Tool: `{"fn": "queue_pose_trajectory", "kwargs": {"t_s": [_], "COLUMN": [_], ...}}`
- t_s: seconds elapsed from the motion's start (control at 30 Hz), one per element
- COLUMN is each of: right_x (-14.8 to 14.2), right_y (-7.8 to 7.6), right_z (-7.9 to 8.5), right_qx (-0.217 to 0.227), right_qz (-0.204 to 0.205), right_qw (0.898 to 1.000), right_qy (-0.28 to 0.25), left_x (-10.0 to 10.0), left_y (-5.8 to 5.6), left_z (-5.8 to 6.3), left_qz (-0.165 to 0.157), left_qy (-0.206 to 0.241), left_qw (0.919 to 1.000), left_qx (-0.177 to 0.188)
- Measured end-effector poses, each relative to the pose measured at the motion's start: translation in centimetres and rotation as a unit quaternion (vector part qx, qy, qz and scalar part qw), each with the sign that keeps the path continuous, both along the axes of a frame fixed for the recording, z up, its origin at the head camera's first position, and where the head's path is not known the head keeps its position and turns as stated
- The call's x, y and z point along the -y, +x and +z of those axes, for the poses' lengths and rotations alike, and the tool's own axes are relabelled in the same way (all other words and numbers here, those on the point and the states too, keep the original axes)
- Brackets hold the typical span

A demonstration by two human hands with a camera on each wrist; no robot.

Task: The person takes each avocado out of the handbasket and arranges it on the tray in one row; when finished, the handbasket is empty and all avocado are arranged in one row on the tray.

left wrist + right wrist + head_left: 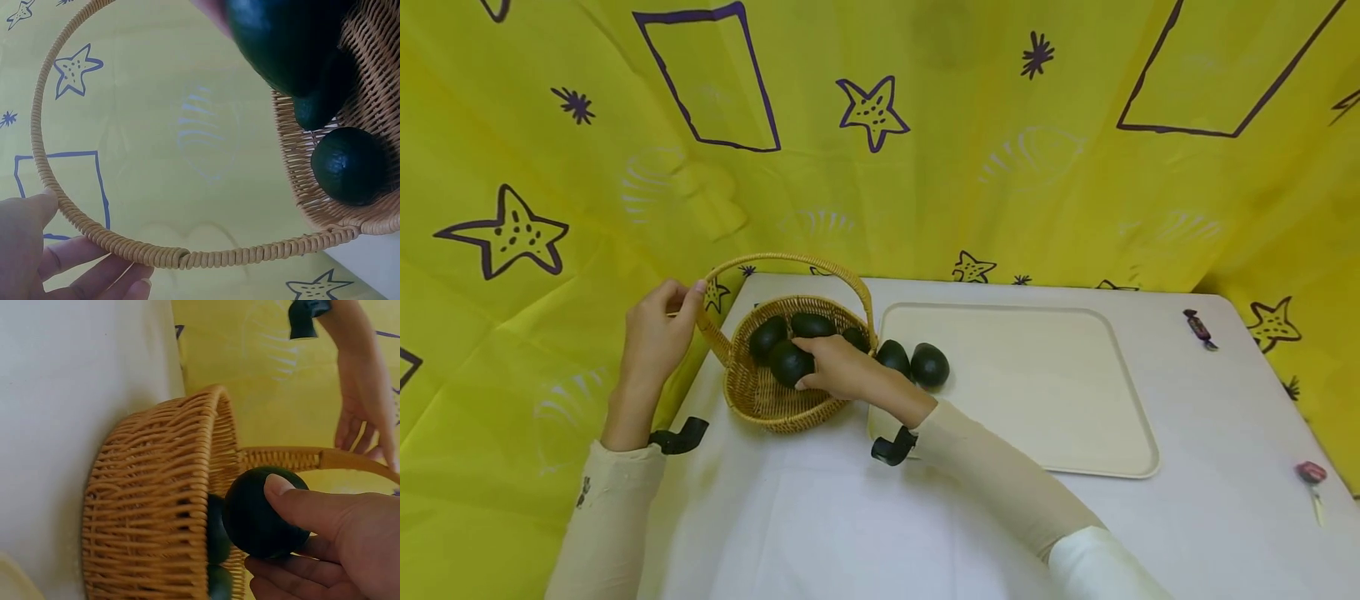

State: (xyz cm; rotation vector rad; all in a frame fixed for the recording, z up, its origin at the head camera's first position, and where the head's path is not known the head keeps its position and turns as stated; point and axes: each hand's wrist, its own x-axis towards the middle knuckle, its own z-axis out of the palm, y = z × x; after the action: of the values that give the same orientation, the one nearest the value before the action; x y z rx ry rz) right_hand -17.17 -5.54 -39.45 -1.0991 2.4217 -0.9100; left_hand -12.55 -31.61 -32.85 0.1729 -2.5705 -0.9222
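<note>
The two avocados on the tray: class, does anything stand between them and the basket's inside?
Yes: the basket's right wall stands between the two avocados and its inside, and one end of the handle rises there. The right hand, holding another avocado, also reaches over that side.

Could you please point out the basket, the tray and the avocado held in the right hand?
Basket point(144, 512): right wrist view, on its outer woven wall.
Tray point(1030, 392): head view, on its bare flat surface.
Held avocado point(257, 519): right wrist view, middle of its dark skin.
</note>
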Motion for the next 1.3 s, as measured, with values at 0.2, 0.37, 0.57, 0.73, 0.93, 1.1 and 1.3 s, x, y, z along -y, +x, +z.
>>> {"fn": "queue_pose_trajectory", "kwargs": {"t_s": [0.2, 0.37, 0.57, 0.73, 0.93, 1.1, 1.3], "right_x": [-1.9, -3.8, -7.1, -10.5, -14.5, -18.0, -21.9], "right_y": [0.7, 1.2, 2.0, 2.2, 2.1, 1.8, 0.9], "right_z": [1.3, 2.2, 2.9, 3.2, 2.8, 2.3, 0.3], "right_qx": [-0.003, -0.007, 0.000, -0.017, -0.033, -0.021, 0.010], "right_qz": [-0.011, -0.010, -0.025, -0.039, -0.057, -0.101, -0.168], "right_qw": [1.000, 0.999, 0.998, 0.997, 0.993, 0.989, 0.982], "right_qy": [-0.014, -0.032, -0.053, -0.068, -0.097, -0.102, -0.084], "left_x": [-0.1, -0.2, -0.2, -0.2, -0.3, -0.3, -0.2], "left_y": [0.0, 0.1, 0.0, 0.0, 0.2, 0.1, 0.1], "left_z": [0.1, 0.1, 0.1, 0.1, 0.1, 0.1, -0.1], "left_qz": [0.005, 0.005, 0.004, 0.006, 0.009, 0.006, 0.004], "left_qy": [-0.001, 0.001, 0.001, 0.001, -0.003, -0.005, -0.004], "left_qw": [1.0000, 1.0000, 0.9999, 0.9999, 0.9999, 0.9999, 0.9998], "left_qx": [-0.003, -0.006, -0.009, -0.010, -0.010, -0.014, -0.017]}}
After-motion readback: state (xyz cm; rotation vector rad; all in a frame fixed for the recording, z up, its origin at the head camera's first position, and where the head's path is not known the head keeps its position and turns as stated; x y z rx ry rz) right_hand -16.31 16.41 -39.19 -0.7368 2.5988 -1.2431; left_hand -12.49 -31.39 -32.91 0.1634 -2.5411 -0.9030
